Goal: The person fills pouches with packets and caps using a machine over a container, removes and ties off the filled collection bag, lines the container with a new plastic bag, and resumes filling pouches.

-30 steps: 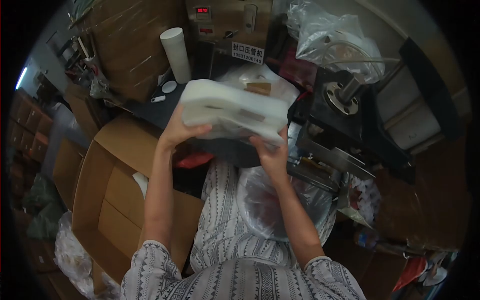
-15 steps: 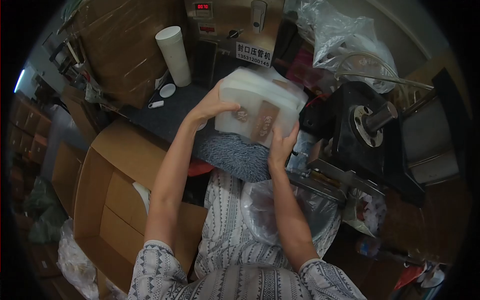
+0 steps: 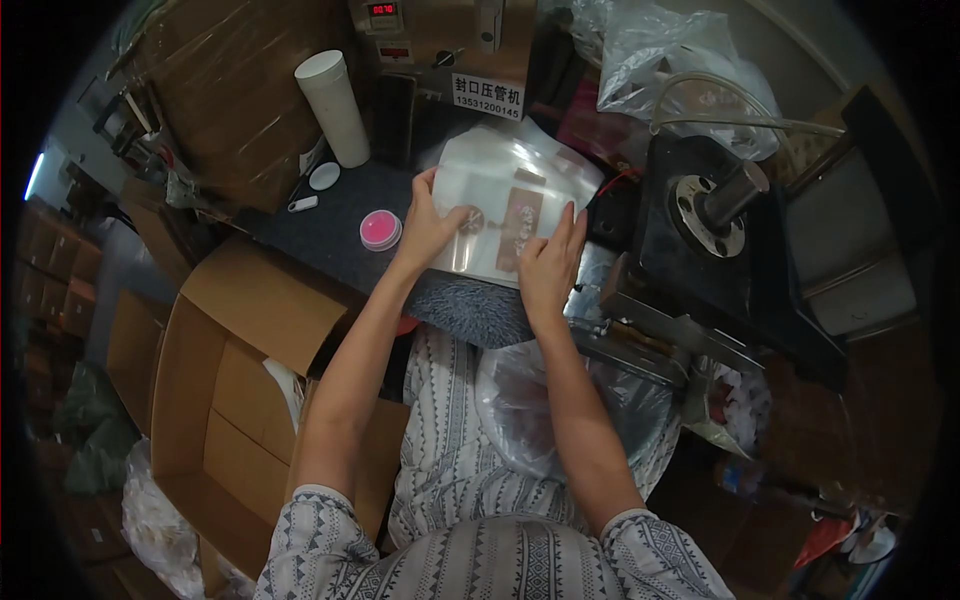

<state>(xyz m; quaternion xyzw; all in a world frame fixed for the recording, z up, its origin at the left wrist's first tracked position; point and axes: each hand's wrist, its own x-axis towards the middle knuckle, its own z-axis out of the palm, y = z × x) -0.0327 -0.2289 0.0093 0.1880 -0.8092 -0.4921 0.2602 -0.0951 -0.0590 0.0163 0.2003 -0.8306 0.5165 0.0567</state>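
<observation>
A stack of clear plastic bags (image 3: 475,255) with brown printed panels lies low over the dark worktop, tilted slightly. My left hand (image 3: 432,228) grips its left edge, thumb on top and fingers at the side. At the lower right edge, my right hand (image 3: 547,275) holds the stack, thumb on the print and fingers stretched along the side. Under the stack's near edge is a grey-blue fluffy cloth (image 3: 470,312). Left of my left hand stands a small round tub (image 3: 381,230) with pink contents.
A white cylinder (image 3: 335,110), a white lid (image 3: 323,176) and a metal machine with a label (image 3: 487,95) stand behind. A black press with a steel shaft (image 3: 735,195) is at right. An open carton (image 3: 225,420) sits at lower left, a plastic bag (image 3: 690,75) at the back.
The stack has come down from a raised, tilted position to lie flatter. My right hand has shifted onto its top and side. The pink tub is now uncovered to view.
</observation>
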